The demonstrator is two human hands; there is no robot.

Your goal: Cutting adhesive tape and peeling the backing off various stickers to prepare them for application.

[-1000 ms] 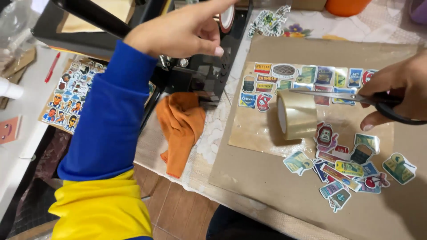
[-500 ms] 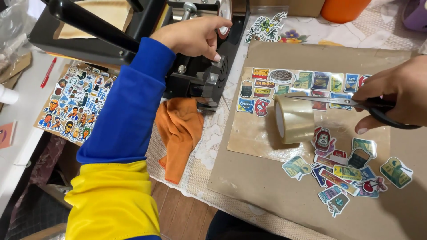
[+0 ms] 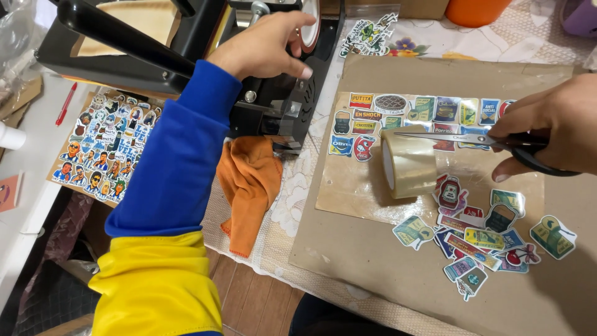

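Observation:
My left hand, in a blue and yellow sleeve, reaches onto a black heat press. Its fingers and thumb close around a round red-rimmed knob on top. My right hand holds black-handled scissors, whose blades point left over a glossy sheet of printed stickers. A roll of clear tape stands on its edge on that sheet, just below the blades. Several cut-out stickers lie in a loose pile beneath my right hand.
The sheet and pile rest on brown cardboard over a lace cloth. An orange rag hangs at the table edge below the press. Another sticker sheet and a red pen lie at the left. An orange container stands behind.
My left hand has come down from the press's far side and settled on the round knob. The right hand with the scissors has hardly moved.

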